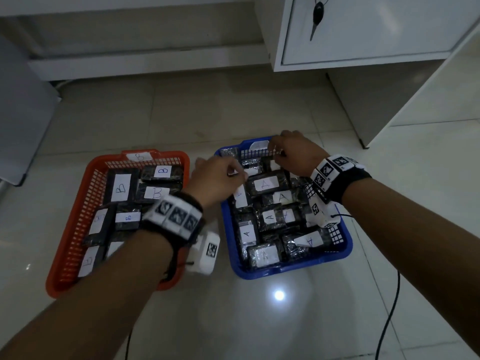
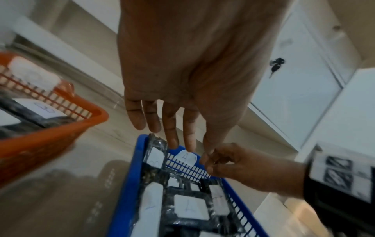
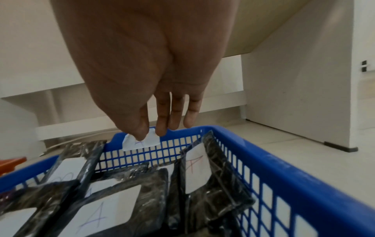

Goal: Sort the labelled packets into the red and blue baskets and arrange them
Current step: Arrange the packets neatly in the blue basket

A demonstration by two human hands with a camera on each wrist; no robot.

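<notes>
The red basket (image 1: 78, 222) on the left holds several black packets labelled B (image 1: 120, 188). On the right, the blue basket (image 1: 291, 268) holds several black packets labelled A (image 1: 265, 184). My left hand (image 1: 220, 175) hovers over the blue basket's far left part with straight fingers (image 2: 171, 136) and holds nothing. My right hand (image 1: 291, 152) reaches over the far rim; its thumb and forefinger tips (image 3: 161, 128) touch the paper A label (image 3: 142, 141) stuck on the far wall. In the far left corner a packet (image 2: 156, 158) leans with a scribbled label that I cannot read.
Both baskets stand on a glossy tiled floor (image 1: 259, 320). A white cabinet (image 1: 376, 35) with a key (image 1: 317, 16) in its door stands behind right, its side panel (image 1: 389, 100) reaching the floor close to the blue basket. A black cable (image 1: 389, 320) trails across the floor on the right.
</notes>
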